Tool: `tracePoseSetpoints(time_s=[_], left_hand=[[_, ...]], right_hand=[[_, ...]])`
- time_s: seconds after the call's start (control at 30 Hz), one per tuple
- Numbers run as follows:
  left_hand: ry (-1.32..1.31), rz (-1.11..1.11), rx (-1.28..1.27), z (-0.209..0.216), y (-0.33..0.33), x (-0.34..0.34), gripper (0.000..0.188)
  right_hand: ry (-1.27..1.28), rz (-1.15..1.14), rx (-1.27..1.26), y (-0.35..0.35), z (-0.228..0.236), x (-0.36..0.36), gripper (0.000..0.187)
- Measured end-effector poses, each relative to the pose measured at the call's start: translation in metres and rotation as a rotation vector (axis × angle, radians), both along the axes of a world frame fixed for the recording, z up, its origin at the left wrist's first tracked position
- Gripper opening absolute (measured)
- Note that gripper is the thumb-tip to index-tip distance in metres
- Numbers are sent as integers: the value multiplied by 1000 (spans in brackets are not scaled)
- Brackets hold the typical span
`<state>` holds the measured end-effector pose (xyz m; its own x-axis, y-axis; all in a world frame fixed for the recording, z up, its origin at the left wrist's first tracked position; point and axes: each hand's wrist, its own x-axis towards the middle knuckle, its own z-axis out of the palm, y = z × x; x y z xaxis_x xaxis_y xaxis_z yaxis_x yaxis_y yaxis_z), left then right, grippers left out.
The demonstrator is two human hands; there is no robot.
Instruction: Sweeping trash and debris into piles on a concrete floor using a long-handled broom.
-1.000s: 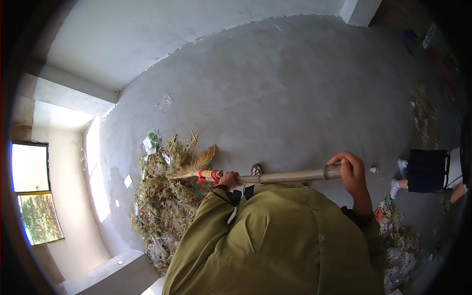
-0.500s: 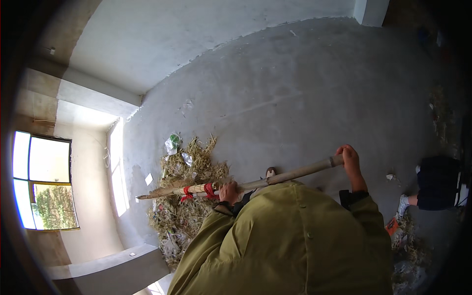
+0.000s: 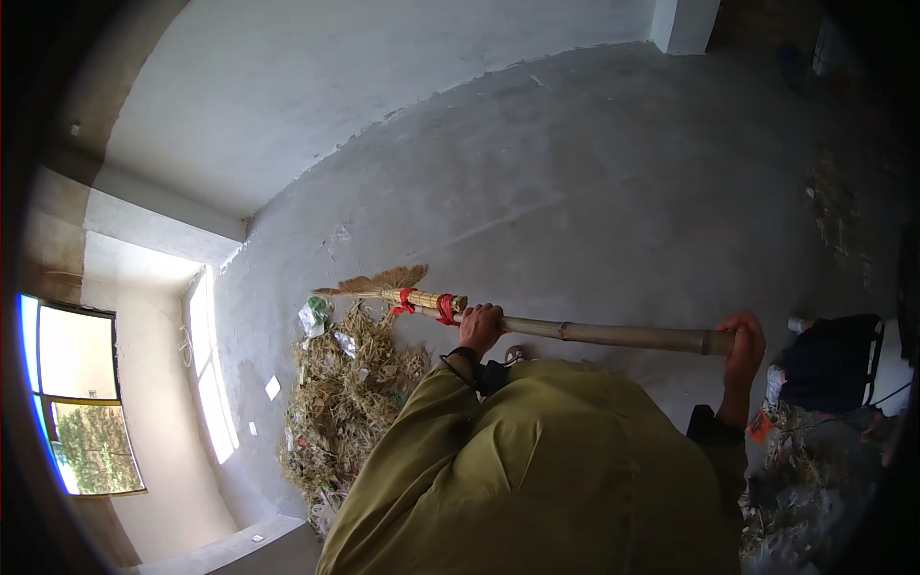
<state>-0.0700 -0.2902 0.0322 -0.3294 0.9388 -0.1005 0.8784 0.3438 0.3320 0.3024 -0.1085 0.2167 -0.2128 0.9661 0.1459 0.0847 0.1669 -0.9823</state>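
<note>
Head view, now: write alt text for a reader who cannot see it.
Someone in an olive-green top holds a long-handled broom crosswise, the left grip beside its red ties, the right grip at the handle's end. Near the bristles, a heap of straw and litter lies on a grey floor. Another person is partly visible at right.

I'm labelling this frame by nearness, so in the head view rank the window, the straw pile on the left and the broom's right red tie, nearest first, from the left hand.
1. Red tie: on the broom, just left of the left hand.
2. Straw pile: on the floor, farther left.
3. Window: far left.
</note>
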Motion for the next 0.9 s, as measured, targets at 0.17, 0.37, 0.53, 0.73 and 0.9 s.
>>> tracePoseSetpoints(time_s=[0.17,0.37,0.53,0.73,0.9], left_hand=[[-89,-74,165,-13,51,-9,15],[-221,-136,181,-25,73,-28,13],[-331,-22,134,-37,41,-30,14],[-315,134,12,-43,-34,-36,18],[-268,286,-323,-67,-118,-44,31]], right_hand=[[-145,-6,195,-42,59,-10,16],[-385,113,441,-81,115,-69,23],[-398,203,405,-85,128,-114,19],[-308,287,246,-73,101,-137,14],[-357,447,-34,-65,46,-156,16]])
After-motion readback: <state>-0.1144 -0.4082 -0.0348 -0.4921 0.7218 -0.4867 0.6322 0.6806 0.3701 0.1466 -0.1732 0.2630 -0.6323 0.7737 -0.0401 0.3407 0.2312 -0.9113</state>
